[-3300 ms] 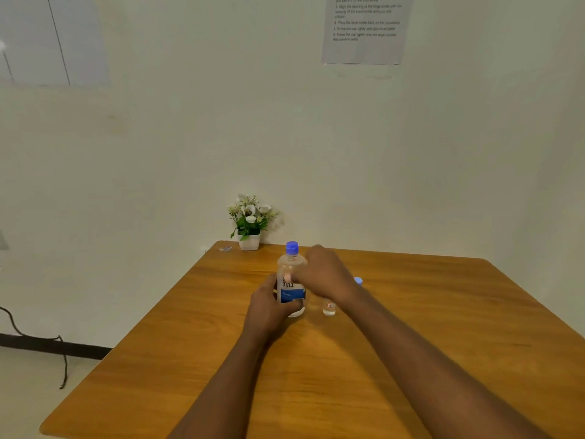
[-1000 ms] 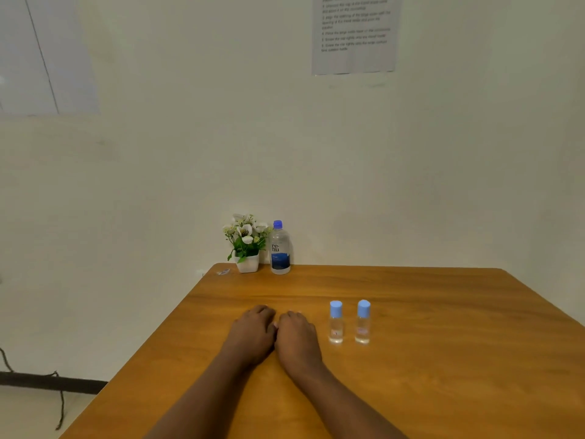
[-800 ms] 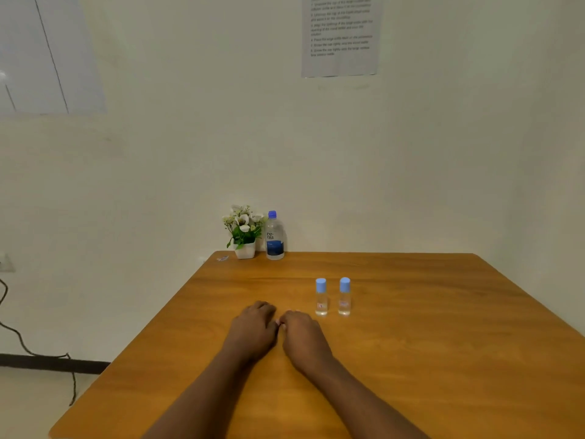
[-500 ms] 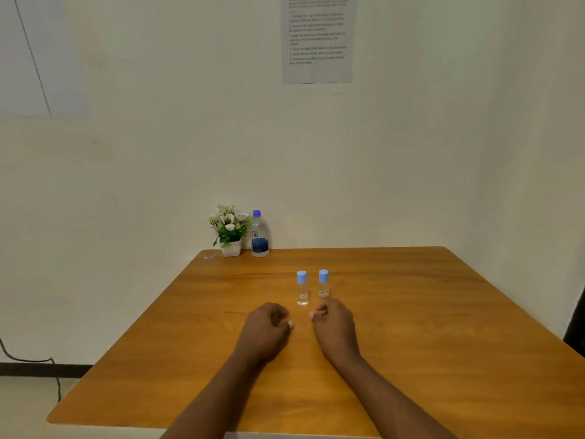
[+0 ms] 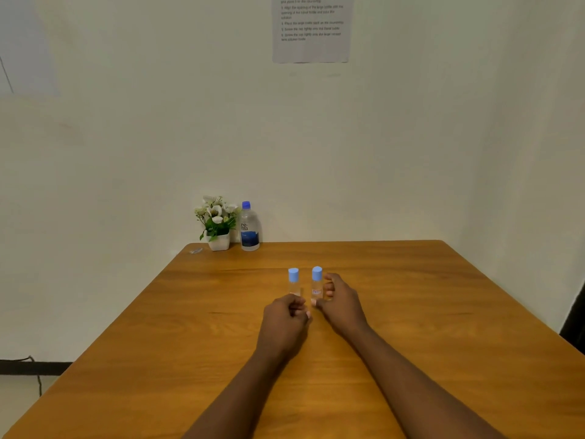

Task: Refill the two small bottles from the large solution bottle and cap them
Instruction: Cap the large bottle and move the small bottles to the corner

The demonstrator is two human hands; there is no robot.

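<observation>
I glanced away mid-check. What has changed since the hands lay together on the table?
Both hands moved forward: the right hand curls thumb and fingers round the right small bottle; the left hand sits curled at the foot of the left small bottle, grip unclear. Unchanged: the large solution bottle, capped, beside the plant; both small bottles upright and capped.

A plain cream wall (image 5: pixel 380 153) rises behind a wooden table (image 5: pixel 443 312) pushed into the corner. A printed sheet (image 5: pixel 311 30) is stuck high on the wall, and a small potted plant (image 5: pixel 217 223) sits at the table's far left corner. Low on the left, a dark baseboard (image 5: pixel 31 366) and a cable (image 5: pixel 38 380) meet the pale floor (image 5: pixel 15 403).
</observation>
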